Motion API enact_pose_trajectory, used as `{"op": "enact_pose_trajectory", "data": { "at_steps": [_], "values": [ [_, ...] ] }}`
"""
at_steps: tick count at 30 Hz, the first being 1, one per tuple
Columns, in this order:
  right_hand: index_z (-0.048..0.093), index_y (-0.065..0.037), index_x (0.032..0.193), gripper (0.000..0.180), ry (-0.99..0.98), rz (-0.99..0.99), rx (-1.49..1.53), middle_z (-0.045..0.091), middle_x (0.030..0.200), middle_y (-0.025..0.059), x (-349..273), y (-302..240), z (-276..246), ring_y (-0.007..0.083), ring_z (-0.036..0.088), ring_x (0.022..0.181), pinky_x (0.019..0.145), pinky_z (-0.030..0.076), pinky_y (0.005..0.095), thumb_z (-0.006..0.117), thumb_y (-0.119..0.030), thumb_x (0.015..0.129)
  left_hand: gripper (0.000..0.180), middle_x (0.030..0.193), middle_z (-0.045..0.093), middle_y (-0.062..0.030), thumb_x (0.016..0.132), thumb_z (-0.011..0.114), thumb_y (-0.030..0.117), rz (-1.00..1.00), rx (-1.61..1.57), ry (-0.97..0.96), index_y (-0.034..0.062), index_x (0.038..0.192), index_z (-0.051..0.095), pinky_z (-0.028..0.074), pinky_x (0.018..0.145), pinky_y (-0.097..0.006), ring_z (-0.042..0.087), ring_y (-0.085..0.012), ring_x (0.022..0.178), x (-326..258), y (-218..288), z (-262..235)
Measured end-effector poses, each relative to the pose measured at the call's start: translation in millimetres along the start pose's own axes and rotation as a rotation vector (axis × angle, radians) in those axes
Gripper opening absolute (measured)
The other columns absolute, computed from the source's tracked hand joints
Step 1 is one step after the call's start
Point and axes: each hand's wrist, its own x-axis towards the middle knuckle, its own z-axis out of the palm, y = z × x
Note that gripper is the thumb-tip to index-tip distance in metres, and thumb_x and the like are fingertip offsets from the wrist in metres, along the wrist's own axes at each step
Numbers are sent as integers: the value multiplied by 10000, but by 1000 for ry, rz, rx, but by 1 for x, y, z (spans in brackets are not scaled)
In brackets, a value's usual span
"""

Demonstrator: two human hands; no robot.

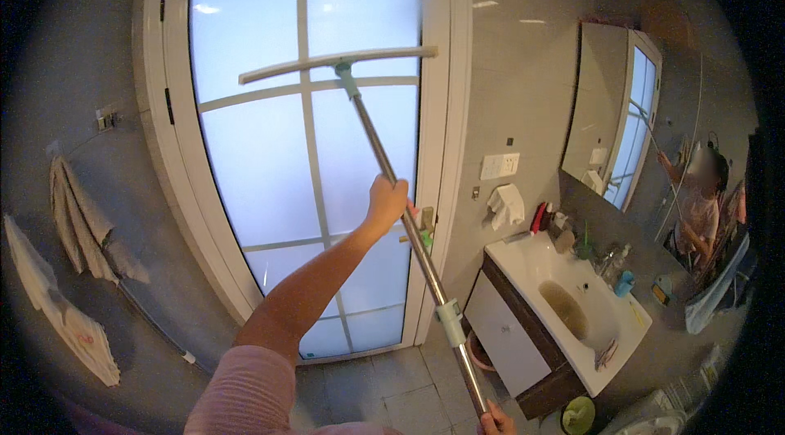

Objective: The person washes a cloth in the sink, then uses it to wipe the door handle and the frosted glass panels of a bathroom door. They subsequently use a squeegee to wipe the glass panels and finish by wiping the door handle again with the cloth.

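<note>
A long-handled squeegee (374, 137) slants up across the view, its metal pole running from the lower right to a wide, pale blade (278, 69). The blade lies in front of the upper panes of a frosted glass door (262, 149); whether it touches the glass I cannot tell. My left hand (387, 204) is wrapped round the middle of the pole, above its light green collar (449, 314). Lower down, my right hand (495, 420) grips the pole near the bottom edge, partly cut off by the frame.
Right of the door stands a white washbasin (523, 263) on a cabinet, with bottles along its back and a mirror (601, 116) above. A green bowl (578, 415) sits on the floor. Towels (82, 214) hang on the left wall. The door handle (427, 222) is behind the pole.
</note>
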Motion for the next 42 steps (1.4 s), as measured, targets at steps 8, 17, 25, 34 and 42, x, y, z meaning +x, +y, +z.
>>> {"op": "enact_pose_trajectory", "data": {
  "at_steps": [8, 17, 25, 34, 42],
  "values": [
    [447, -81, 691, 295, -75, 254, 109, 363, 581, -57, -67, 36, 12, 57, 341, 536, 468, 306, 228, 436, -302, 886, 136, 504, 480, -151, 763, 410, 64, -236, -48, 34, -56, 733, 354, 493, 390, -363, 525, -248, 377, -87, -77, -14],
    [455, -30, 1183, 379, -286, 329, 158, 526, 1051, 67, -131, 55, 9, 171, 458, 982, 864, 358, 288, 506, -211, 853, 177, 556, 481, -133, 799, 423, 108, -447, -61, 37, -35, 809, 319, 517, 449, -365, 529, -234, 415, -166, -113, -42],
    [458, -32, 1140, 396, -95, 709, 763, 464, 672, 19, -190, 60, -38, 77, 423, 512, 391, 346, 209, 563, -231, 813, 229, 655, 470, -82, 815, 468, 58, -334, -479, -282, 68, 912, 262, 531, 633, -438, 533, -194, 499, -176, -25, 16],
    [450, -32, 1114, 392, -191, 635, 873, 401, 604, 8, -180, 17, -16, 60, 327, 438, 348, 251, 172, 488, -317, 848, 216, 624, 451, -85, 803, 444, 58, -365, -350, -347, 41, 895, 250, 536, 569, -382, 529, -208, 462, -137, -50, 55],
    [435, -89, 1147, 381, -71, 774, 865, 393, 582, 1, -192, -10, -38, 48, 288, 384, 321, 226, 180, 459, -339, 860, 176, 636, 460, -89, 801, 445, 66, -471, -418, -353, 21, 879, 294, 531, 485, -344, 575, -234, 521, -136, -52, 62]
  ]
}}
